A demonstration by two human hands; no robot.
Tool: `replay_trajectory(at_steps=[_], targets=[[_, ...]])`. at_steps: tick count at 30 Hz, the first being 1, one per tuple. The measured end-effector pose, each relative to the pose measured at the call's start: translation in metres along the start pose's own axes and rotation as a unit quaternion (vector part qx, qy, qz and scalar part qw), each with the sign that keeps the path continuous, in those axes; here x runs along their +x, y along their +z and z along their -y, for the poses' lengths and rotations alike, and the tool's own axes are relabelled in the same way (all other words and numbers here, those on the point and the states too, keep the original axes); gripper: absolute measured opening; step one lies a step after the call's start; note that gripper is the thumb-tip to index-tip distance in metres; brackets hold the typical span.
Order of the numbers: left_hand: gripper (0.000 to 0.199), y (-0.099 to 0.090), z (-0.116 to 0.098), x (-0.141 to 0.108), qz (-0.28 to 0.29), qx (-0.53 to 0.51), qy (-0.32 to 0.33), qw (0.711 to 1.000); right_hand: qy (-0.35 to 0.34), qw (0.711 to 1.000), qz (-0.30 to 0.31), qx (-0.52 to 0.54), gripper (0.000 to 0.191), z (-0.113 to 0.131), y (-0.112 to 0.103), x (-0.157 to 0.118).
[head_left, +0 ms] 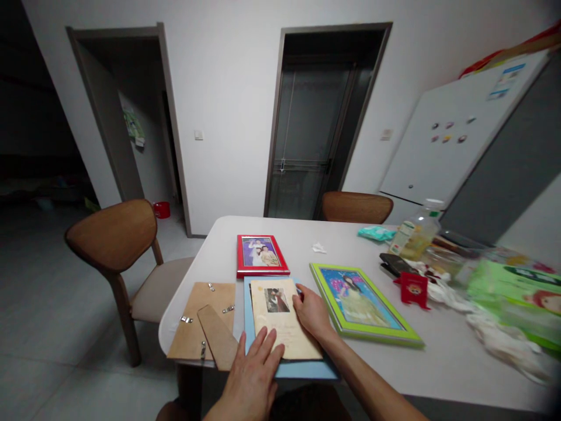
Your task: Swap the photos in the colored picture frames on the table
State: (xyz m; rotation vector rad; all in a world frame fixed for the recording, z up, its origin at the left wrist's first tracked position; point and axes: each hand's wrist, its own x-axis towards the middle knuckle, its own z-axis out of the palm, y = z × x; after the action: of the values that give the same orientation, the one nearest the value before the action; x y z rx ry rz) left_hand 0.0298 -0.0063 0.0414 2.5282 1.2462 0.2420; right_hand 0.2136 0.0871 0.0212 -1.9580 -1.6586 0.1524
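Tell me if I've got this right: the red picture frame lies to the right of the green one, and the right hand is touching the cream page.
Not quite: the head view shows the red picture frame to the left of the green one. The right hand is touching the cream page.

Both bare hands are reaching over the cream card, the left hand [254, 374] lying palm down with fingers spread at its lower left, the right hand [312, 313] curling at its upper right edge.
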Motion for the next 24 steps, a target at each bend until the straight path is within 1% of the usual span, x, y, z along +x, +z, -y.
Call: replay_trajectory(at_steps=[2,5,7,9,11,13,15,19,22,24], targets=[[0.07,0.001,0.0,-0.001,-0.004,0.0,-0.019,1.0,0.012,0.999,0.001,0.042,0.035,-0.002,-0.001,0.0],[0.074,0.009,0.005,-0.001,-0.06,-0.004,-0.041,0.997,0.02,0.996,-0.017,0.087,0.039,-0.003,-0.001,-0.001],[0.077,0.016,0.011,-0.001,-0.092,-0.009,-0.04,0.995,0.037,0.99,-0.022,0.132,0.042,-0.006,-0.001,-0.001],[0.079,0.022,0.015,-0.001,-0.11,-0.013,-0.029,0.993,0.071,0.978,-0.007,0.194,0.045,-0.009,-0.002,0.001],[0.079,0.023,0.018,-0.001,-0.117,-0.014,-0.017,0.993,0.105,0.962,0.025,0.251,0.047,-0.013,-0.005,0.004],[0.077,0.022,0.018,-0.001,-0.113,-0.011,-0.011,0.994,0.117,0.951,0.057,0.282,0.044,-0.014,-0.006,0.006],[0.074,0.02,0.017,-0.001,-0.101,-0.007,-0.012,0.995,0.11,0.95,0.063,0.284,0.04,-0.013,-0.007,0.007],[0.071,0.019,0.017,-0.003,-0.095,-0.005,-0.012,0.995,0.105,0.961,0.034,0.252,0.041,-0.007,-0.007,0.008],[0.069,0.017,0.016,-0.004,-0.092,-0.003,-0.006,0.996,0.088,0.974,0.052,0.203,0.041,-0.006,-0.007,0.008],[0.065,0.014,0.013,-0.004,-0.071,-0.006,-0.019,0.997,0.064,0.982,0.068,0.164,0.039,-0.005,-0.009,0.009]])
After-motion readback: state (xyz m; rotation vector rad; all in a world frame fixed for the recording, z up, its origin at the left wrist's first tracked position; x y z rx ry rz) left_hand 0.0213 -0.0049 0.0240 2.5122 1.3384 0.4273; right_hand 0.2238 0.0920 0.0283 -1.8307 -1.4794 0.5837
